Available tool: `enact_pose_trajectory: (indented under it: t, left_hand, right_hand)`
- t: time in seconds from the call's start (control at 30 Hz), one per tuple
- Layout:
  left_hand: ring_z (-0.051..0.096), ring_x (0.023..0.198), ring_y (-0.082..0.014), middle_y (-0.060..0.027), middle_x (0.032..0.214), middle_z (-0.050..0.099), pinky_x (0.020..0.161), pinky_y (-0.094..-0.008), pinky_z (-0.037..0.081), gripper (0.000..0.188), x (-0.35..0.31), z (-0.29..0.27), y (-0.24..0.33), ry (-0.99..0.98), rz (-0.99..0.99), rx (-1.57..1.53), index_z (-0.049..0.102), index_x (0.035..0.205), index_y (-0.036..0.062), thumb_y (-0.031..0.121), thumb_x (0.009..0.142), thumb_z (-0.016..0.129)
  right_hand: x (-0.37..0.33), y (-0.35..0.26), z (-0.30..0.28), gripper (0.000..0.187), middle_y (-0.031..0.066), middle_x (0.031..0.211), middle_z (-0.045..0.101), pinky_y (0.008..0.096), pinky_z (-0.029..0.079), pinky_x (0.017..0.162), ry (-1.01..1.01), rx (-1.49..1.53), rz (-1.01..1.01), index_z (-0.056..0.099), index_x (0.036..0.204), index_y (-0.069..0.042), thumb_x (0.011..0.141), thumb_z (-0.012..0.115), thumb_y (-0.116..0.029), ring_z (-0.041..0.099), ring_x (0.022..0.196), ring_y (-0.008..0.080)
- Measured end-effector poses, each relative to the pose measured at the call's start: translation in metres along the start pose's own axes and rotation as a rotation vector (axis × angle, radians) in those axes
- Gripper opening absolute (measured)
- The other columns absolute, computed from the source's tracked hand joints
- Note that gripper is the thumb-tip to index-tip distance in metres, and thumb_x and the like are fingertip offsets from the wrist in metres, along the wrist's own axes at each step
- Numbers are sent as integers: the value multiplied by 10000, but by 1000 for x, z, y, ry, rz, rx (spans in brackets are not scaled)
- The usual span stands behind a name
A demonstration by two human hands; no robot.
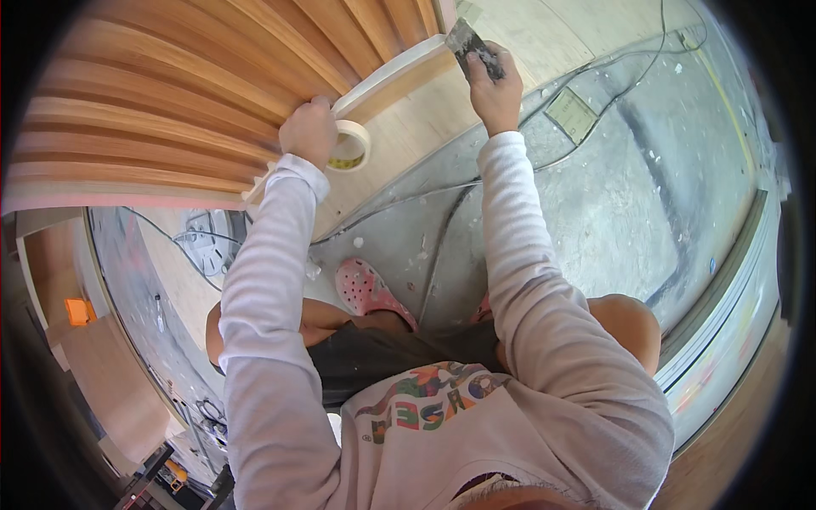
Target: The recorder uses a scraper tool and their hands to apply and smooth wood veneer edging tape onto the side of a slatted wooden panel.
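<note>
My left hand is closed at the edge of a ribbed wooden panel, its fingertips partly hidden. A roll of cream masking tape hangs against that hand's right side and seems held in it. From there a pale tape strip runs along the panel's edge toward the upper right. At the strip's far end my right hand grips a putty knife with a worn, smeared blade. The blade is against or very close to the panel's corner.
Under the panel's edge lies a light wooden board. Black cables cross the stained grey floor, passing a square floor plate. My pink clog is below my hands. Wooden boards and an orange object are at left.
</note>
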State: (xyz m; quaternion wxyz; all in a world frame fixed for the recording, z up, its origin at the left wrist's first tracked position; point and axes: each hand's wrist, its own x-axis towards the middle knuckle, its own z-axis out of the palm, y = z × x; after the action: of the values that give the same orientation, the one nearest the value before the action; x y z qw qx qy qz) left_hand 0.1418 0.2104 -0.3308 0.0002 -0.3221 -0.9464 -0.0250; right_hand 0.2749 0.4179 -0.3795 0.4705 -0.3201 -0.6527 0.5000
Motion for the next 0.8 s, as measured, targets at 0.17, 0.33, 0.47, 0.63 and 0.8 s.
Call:
enact_pose_trajectory:
  t: [0.17, 0.33, 0.47, 0.63, 0.8]
  left_hand:
    - [624, 797, -354, -167, 842, 648, 694, -450, 492, 136, -3, -2, 1, 15, 29, -12, 605, 881, 71, 178, 809, 559]
    - [624, 790, -350, -163, 831, 647, 689, -452, 491, 128, -5, -3, 1, 16, 49, -32, 600, 870, 66, 168, 814, 547]
    - [614, 805, -345, -143, 859, 646, 700, -450, 484, 182, -2, 1, -4, 11, 9, -31, 618, 872, 91, 253, 805, 567]
    - [619, 791, -341, -138, 844, 648, 684, -450, 489, 181, 0, 3, -4, 16, 10, 16, 607, 855, 89, 262, 808, 583]
    - [626, 780, -349, -156, 829, 648, 680, -452, 496, 154, -1, 3, -5, 23, 29, 7, 596, 846, 69, 215, 813, 561]
  right_hand:
    - [2, 6, 13, 277, 133, 866, 672, 275, 490, 704, -24, -80, -88, 623, 1051, -10, 821, 634, -164, 644, 753, 181]
    - [2, 5, 23, 227, 199, 838, 640, 371, 495, 689, -3, -154, -180, 637, 1029, -70, 814, 579, -111, 629, 768, 328]
    - [-1, 4, 30, 231, 186, 793, 632, 396, 484, 655, 10, -309, -269, 642, 1033, -91, 813, 575, -111, 607, 715, 346]
    - [0, 11, 28, 222, 183, 748, 612, 395, 479, 631, 83, -221, -334, 648, 1022, -93, 813, 579, -119, 590, 665, 328]
    - [-6, 10, 18, 214, 174, 725, 608, 389, 478, 626, 129, -185, -282, 655, 1005, -88, 807, 581, -119, 589, 656, 312]
